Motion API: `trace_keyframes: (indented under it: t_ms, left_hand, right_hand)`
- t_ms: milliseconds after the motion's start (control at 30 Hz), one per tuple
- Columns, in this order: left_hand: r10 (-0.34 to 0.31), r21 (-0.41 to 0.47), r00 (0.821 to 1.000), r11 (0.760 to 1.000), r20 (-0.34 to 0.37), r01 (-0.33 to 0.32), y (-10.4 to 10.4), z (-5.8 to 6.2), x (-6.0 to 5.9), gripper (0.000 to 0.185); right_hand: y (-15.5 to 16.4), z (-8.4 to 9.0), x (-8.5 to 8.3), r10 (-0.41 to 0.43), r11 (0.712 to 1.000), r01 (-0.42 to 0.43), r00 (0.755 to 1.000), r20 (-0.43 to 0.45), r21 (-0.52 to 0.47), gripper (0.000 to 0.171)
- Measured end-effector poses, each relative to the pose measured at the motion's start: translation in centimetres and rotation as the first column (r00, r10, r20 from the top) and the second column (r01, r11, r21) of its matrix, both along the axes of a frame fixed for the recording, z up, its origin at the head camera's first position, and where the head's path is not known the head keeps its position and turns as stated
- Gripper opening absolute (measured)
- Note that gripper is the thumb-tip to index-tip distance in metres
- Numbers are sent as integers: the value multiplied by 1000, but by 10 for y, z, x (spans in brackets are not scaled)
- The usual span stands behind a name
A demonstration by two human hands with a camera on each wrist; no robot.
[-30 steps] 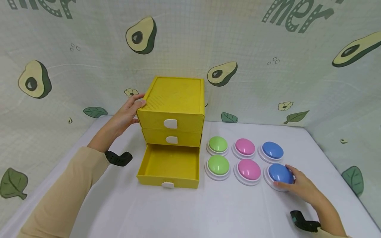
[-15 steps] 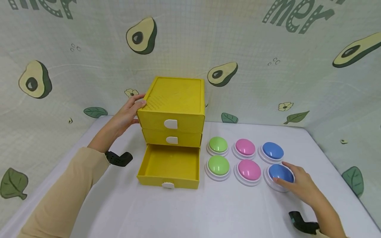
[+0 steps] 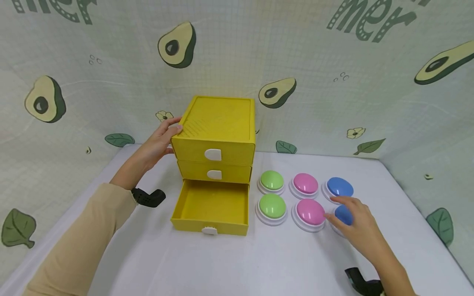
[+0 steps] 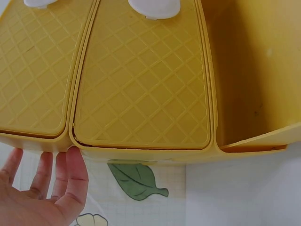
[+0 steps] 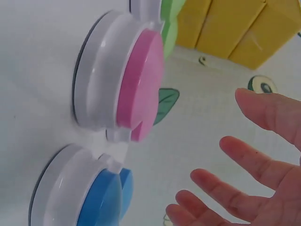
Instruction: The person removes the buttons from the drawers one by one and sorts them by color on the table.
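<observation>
Six domed buttons (image 3: pixel 310 209), right hand (image 3: pixel 353 224) fingers spread, holding nothing

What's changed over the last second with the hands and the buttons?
The right hand came off the near blue button, lifting and shifting left toward the near pink button, fingers open. The left hand stayed on the yellow drawer unit; its bottom drawer stayed open.

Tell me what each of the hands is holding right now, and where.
Left hand steadies the yellow drawer unit at its top left edge, fingers flat against the side. Right hand holds nothing; it hovers open over the near blue button.
</observation>
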State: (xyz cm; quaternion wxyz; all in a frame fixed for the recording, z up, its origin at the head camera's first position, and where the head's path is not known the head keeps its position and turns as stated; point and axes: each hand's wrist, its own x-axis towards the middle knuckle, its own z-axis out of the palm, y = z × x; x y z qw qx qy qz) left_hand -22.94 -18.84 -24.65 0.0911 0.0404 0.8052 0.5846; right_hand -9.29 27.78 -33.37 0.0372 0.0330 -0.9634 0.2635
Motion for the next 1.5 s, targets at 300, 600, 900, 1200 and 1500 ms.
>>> trace_keyframes:
  t_ms: [300,600,900,1200,1500]
  left_hand:
    - [2,-3,1000,1000,2,-2,-1,-1,1,62]
    - [-1,-1,1000,1000,3,1,0,0,1,62]
    - [-3,-8,1000,1000,-2,3,-1,-1,-1,63]
    - [-5,-7,1000,1000,1,5,0,0,-1,64]
    - [-6,-11,1000,1000,-4,6,1,1,0,63]
  right_hand:
    - [-40,8,13,83,995,-88,989,-121,-36,47]
    - [-81,14,29,161,984,-168,982,-102,-65,46]
    - [-118,23,29,322,935,-309,946,49,-176,45]
    - [-155,20,19,528,842,-492,835,154,-221,49]
    - [-190,3,10,609,789,-583,784,122,-196,44]
